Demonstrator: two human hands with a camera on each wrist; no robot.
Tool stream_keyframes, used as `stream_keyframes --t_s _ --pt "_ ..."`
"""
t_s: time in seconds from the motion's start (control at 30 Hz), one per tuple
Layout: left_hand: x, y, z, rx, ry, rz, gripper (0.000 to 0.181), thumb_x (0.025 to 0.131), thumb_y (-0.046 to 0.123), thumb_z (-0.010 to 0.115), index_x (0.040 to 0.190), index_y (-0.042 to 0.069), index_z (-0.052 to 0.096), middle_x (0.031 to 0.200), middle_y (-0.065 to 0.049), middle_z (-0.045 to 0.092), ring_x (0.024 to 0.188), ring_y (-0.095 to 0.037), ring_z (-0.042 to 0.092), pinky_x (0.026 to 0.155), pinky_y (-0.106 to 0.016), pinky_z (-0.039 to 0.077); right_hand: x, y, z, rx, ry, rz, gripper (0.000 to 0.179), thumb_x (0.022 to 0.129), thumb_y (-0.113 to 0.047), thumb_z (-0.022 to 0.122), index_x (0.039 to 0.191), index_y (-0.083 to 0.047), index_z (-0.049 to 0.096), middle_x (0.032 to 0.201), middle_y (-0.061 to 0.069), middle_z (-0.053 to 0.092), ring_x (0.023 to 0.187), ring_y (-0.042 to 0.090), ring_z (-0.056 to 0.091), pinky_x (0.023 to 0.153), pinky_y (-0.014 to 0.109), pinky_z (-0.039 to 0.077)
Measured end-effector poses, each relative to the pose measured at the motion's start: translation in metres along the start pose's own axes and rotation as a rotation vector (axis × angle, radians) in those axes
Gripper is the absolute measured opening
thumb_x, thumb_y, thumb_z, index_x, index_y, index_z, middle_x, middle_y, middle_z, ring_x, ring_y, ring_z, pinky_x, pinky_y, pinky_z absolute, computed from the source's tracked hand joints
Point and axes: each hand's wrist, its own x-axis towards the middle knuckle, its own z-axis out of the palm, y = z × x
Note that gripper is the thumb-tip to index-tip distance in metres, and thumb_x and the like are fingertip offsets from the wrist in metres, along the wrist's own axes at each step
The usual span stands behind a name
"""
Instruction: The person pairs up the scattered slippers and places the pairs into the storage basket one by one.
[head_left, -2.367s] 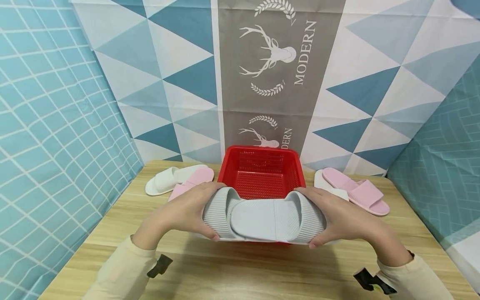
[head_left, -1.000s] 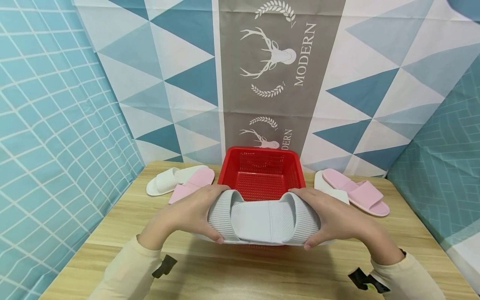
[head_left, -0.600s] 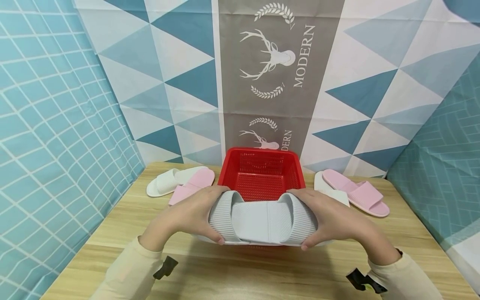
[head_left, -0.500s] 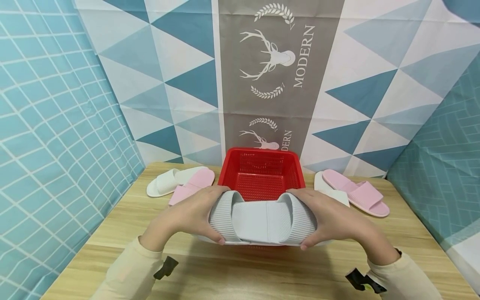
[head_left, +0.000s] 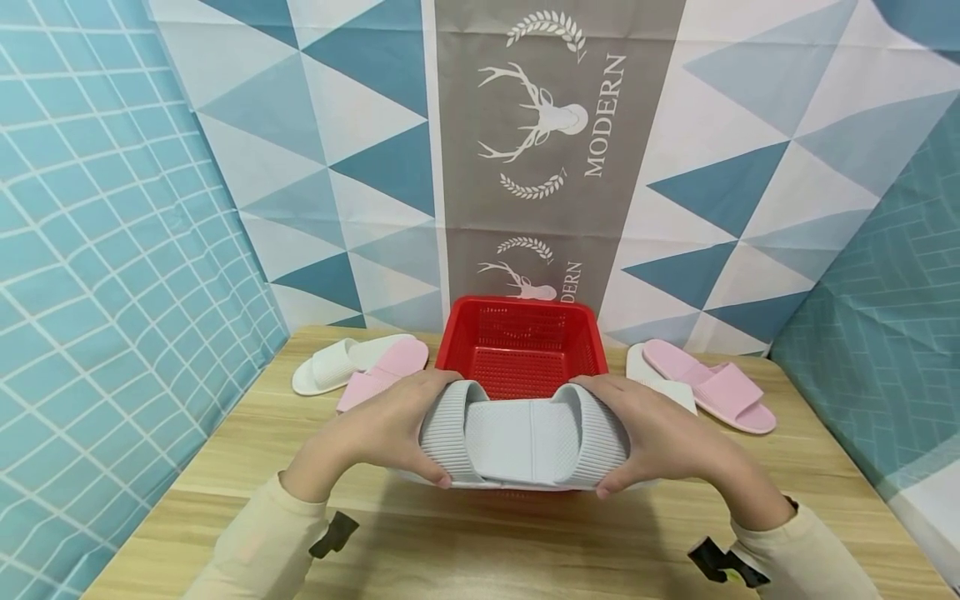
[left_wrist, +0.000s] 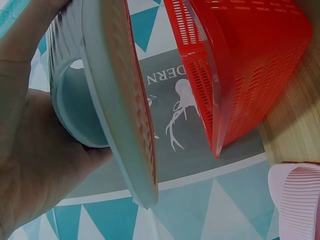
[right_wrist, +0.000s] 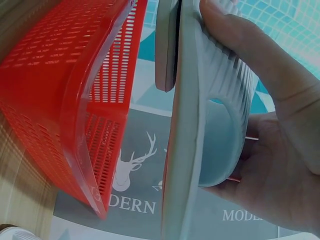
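In the head view, my left hand grips a light grey slipper by its ribbed strap, thumb on the near side. My right hand grips the other grey slipper the same way. Both slippers lie sideways and overlap in the middle, raised in front of the red basket. The left wrist view shows the left slipper's sole edge-on, with the basket beyond it. A similar edge of the right slipper appears in the right wrist view, apart from the basket.
The basket's visible inside holds nothing. Left of it, a white slipper lies partly under a pink slipper. At the right, another pink slipper rests on a white one. Patterned cloth hangs behind the wooden table.
The two hands have come slightly closer together, mostly the right hand moving left, so the slippers overlap more. Over the last half second they have stayed almost still.
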Motion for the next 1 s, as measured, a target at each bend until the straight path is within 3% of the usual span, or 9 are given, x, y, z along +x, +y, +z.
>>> stream_keyframes --t_s 1.0 --pt "0.0028 0.0096 0.003 -0.019 -0.036 -0.015 0.099 0.055 0.043 0.089 0.136 0.013 0.041 0.129 0.002 0.053 0.115 -0.012 0.049 0.1 -0.038 0.048 -0.0007 -0.0056 0.0045 -0.018 0.036 -0.039 0.106 0.048 -0.047 0.092 0.139 -0.018 0.046 0.13 -0.004 0.056 0.114 0.014 0.054 0.089 0.037 0.054"
